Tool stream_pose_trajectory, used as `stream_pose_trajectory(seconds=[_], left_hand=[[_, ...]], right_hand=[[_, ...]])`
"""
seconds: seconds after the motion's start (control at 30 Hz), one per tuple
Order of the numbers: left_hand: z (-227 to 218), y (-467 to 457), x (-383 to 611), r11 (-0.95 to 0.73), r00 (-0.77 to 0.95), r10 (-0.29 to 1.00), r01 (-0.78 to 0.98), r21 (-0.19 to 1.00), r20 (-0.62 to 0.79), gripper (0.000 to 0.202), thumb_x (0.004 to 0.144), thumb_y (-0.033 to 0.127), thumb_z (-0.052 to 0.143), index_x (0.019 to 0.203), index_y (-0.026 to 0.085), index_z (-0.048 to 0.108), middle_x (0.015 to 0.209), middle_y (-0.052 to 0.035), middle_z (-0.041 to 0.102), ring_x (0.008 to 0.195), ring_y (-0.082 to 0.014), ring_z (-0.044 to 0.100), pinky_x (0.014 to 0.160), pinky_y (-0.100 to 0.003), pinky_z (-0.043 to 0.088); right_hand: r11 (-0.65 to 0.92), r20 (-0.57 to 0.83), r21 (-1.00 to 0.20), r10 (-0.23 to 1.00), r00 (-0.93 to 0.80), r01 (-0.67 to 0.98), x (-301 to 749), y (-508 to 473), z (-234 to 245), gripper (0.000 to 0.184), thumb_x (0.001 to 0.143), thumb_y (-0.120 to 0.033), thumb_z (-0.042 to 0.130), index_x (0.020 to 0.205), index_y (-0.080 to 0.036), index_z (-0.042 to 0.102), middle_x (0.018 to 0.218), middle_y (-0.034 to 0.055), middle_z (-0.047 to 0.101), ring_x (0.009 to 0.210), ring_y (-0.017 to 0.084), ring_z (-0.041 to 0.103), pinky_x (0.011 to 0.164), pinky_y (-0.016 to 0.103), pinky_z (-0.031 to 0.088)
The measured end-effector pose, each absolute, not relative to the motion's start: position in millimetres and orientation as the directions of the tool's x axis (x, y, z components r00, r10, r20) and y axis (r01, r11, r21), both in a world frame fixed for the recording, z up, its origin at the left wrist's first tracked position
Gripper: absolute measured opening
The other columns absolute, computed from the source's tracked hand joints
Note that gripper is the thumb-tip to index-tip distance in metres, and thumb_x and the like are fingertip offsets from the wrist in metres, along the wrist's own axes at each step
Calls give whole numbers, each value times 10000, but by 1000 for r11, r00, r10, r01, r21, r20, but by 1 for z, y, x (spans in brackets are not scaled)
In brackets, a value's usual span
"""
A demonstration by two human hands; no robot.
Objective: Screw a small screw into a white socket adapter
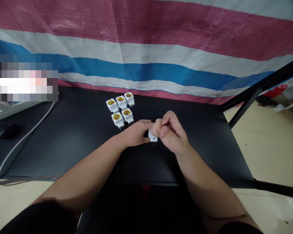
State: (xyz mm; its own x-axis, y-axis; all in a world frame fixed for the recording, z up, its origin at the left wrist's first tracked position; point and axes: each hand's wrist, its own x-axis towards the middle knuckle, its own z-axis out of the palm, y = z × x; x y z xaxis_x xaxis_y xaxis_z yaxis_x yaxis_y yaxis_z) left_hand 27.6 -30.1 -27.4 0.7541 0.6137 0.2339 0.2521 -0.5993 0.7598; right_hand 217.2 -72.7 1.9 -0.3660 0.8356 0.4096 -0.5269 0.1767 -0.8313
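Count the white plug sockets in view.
6. Five white plug sockets sit on the black table: three behind, two in front. The sixth sits between the left hand and right hand. Others may be hidden beneath the hands.

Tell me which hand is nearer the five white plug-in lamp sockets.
Left. The left hand lies just right of the five white plug-in lamp sockets; the right hand is farther right, beyond it.
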Motion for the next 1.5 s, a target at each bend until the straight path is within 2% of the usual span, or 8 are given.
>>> stream_pose_trajectory(seconds=[0.17, 0.3, 0.5, 0.6, 0.73, 1.0, 1.23, 1.5], left_hand=[[-27, -31, 28, -628, 734, 618, 247, 738, 281, 243, 757, 29, 700, 914, 209, 651, 944, -12, 671, 922, -205, 657, 939, -390, 545], [-24, -31, 29, -607, 753, 604, 224, 762, 260, 180, 805, 79, 708, 918, 212, 662, 953, -14, 678, 900, -196, 660, 938, -393, 556], [-20, -32, 30, -602, 753, 607, 227, 765, 255, 137, 841, 90, 704, 904, 205, 662, 948, -24, 697, 923, -206, 676, 926, -389, 557], [-21, -32, 31, -608, 739, 609, 202, 768, 288, 160, 820, 83, 725, 829, 200, 617, 906, -22, 684, 874, -191, 660, 866, -357, 549], [-21, -32, 30, -588, 756, 606, 215, 780, 248, 111, 856, 121, 743, 883, 201, 670, 942, -30, 706, 903, -195, 670, 876, -358, 551], [-25, -32, 29, -607, 746, 610, 223, 762, 268, 90, 876, 155, 746, 849, 205, 677, 893, -23, 698, 900, -202, 665, 874, -373, 549], [-23, -31, 28, -593, 764, 605, 244, 767, 224, 63, 881, 171, 745, 920, 209, 712, 979, -34, 706, 923, -203, 662, 915, -391, 557], [-24, -31, 30, -624, 750, 592, 195, 757, 295, 99, 854, 127, 735, 886, 205, 684, 899, -18, 698, 910, -203, 665, 949, -404, 548]], right_hand=[[216, 397, -876, 831, -391, -431, 226, -70, 4, 202, 1093, -434, 665, 1069, -238, 711, 1033, 29, 593, 867, 172, 663, 788, 381, 556], [128, 357, -869, 832, -426, -479, 224, -73, 6, 360, 1164, -487, 482, 1081, -220, 708, 734, -27, 526, 674, 156, 544, 728, 371, 511], [153, 406, -844, 808, -426, -514, 221, -73, 1, 247, 1039, -439, 756, 1077, -281, 570, 896, -29, 594, 749, 144, 576, 732, 337, 499], [171, 375, -878, 826, -421, -447, 224, -72, 1, 225, 1096, -467, 650, 1066, -244, 660, 1005, 30, 606, 855, 176, 628, 793, 380, 532], [84, 345, -872, 803, -486, -481, 224, -73, 0, 365, 1165, -504, 464, 1085, -220, 680, 770, -8, 536, 727, 170, 531, 714, 350, 466], [178, 407, -864, 798, -444, -471, 223, -71, 0, 200, 1090, -443, 662, 1049, -248, 646, 987, 30, 625, 858, 175, 618, 803, 368, 504], [47, 326, -863, 813, -483, -503, 222, -73, 0, 371, 1129, -570, 519, 1041, -232, 647, 651, -53, 457, 636, 160, 456, 634, 319, 399], [117, 373, -859, 810, -453, -498, 224, -69, 4, 334, 1097, -504, 628, 921, -222, 661, 946, 25, 600, 812, 164, 594, 799, 371, 509]])
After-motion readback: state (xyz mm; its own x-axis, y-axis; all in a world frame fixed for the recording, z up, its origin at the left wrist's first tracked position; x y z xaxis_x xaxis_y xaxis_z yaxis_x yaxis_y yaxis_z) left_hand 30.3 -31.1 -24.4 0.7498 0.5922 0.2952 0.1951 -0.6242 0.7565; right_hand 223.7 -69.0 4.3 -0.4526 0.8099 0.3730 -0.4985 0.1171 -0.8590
